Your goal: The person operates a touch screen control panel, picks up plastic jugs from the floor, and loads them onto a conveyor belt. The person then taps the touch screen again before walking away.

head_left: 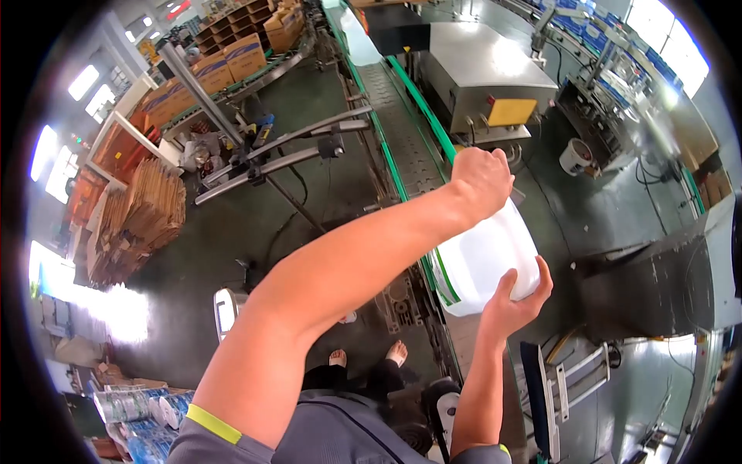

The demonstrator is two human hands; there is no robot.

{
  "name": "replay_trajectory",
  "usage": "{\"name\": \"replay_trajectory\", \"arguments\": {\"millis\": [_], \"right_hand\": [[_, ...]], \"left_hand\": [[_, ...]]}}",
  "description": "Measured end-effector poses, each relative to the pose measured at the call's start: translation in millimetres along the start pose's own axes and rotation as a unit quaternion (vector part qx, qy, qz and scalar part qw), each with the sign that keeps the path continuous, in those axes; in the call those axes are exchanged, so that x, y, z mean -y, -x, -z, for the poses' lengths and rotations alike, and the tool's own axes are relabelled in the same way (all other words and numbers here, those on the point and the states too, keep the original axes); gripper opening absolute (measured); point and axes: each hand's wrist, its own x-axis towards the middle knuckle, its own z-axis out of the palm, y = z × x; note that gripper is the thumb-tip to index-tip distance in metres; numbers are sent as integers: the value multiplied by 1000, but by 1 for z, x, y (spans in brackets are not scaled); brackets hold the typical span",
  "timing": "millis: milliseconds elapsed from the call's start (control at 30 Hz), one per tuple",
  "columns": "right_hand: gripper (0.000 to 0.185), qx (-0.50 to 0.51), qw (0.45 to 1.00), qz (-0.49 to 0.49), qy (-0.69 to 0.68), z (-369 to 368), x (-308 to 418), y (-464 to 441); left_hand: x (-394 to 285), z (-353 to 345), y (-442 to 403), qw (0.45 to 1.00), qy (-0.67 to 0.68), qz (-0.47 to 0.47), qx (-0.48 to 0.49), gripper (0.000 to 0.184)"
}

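Note:
A large white plastic jug (487, 259) with a green-edged label lies tilted over the near end of the conveyor. My left hand (481, 182) is closed at the jug's far end; the part it grips is hidden under the fingers. At the near right corner, my right hand (519, 300) holds the jug, thumb on the upper face and fingers round the side. My left forearm reaches across the conveyor belt (398, 116), which runs away from me between green guide rails.
Farther up the belt stands another white container (359, 39). To its right is a steel machine housing (487, 66). Metal bars (282, 158) jut toward the belt from the left. Stacked flat cardboard (135, 220), a white bucket (576, 157) and a folding step (568, 387) surround the workplace.

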Motion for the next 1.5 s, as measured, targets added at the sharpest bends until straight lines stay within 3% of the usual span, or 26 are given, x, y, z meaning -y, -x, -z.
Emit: {"name": "replay_trajectory", "arguments": {"millis": [200,267,300,333,467,500,533,600,633,800,867,933,1000,1033,1067,1100,1133,1167,1200,1267,1300,1333,1367,1400,1467,1500], "right_hand": [[42,5,998,-24,-50,-27,-5,-11],[42,3,997,-41,-66,-32,-11,-13],[45,14,996,-48,-76,-37,-5,-16],[49,25,994,-51,-90,-43,1,-19],[48,19,993,-64,-101,-62,0,-20],[48,14,992,-64,-108,-66,4,-20],[48,13,992,-63,-109,-68,5,-19],[49,19,994,-33,-98,-77,5,-19],[49,19,997,-15,-76,-81,5,-20],[47,30,995,-28,-87,-98,3,-29],[45,40,997,-23,-66,-109,0,-36],[48,26,990,-47,-127,-115,-2,-38],[48,39,994,-14,-101,-125,-8,-42],[49,57,996,14,-70,-125,-9,-43],[49,58,996,14,-69,-126,-8,-44],[50,80,995,42,-50,-127,-3,-49],[52,103,992,69,-31,-130,1,-53],[55,87,992,82,-47,-138,-1,-54],[55,86,992,80,-46,-144,-2,-55],[57,75,988,125,-52,-155,-2,-59],[58,84,988,115,-53,-158,-3,-61],[58,81,988,116,-54,-163,-4,-65],[57,82,987,130,-52,-168,-4,-68],[56,85,985,143,-49,-173,-5,-71],[54,92,984,144,-56,-181,-4,-79],[53,100,983,143,-62,-186,-3,-82]], "left_hand": [[37,-17,-28,987,-53,-123,-85,19],[54,-9,-36,923,-202,-311,-105,21],[65,-12,-45,921,-142,-338,-136,22],[77,-17,-56,876,-177,-417,-165,22],[90,-12,-62,903,-144,-370,-162,25],[86,-5,-55,949,-89,-282,-113,31],[80,-4,-51,948,-91,-282,-114,31],[70,0,-53,993,-36,-65,-92,37],[65,6,-56,997,-68,-21,-16,30],[89,-5,-72,984,-150,-97,-8,18],[102,-15,-85,952,-195,-223,-81,16],[105,-15,-86,957,-172,-220,-83,18],[115,-14,-85,968,-74,-172,-167,30],[116,-7,-77,989,-43,-86,-111,40],[123,-9,-62,985,4,-39,-166,43],[133,-13,-42,974,49,9,-221,46],[139,-5,-9,973,130,96,-162,44],[168,-47,20,968,66,95,-221,38],[183,-68,68,968,75,104,-218,31],[209,-121,190,992,-8,122,-17,24],[226,-161,272,994,-103,31,27,24],[216,-157,342,970,-28,145,193,30],[227,-179,421,908,44,243,337,43],[247,-216,523,853,62,285,432,55],[240,-217,679,764,63,440,467,61],[258,-249,787,736,70,449,503,60]]}}
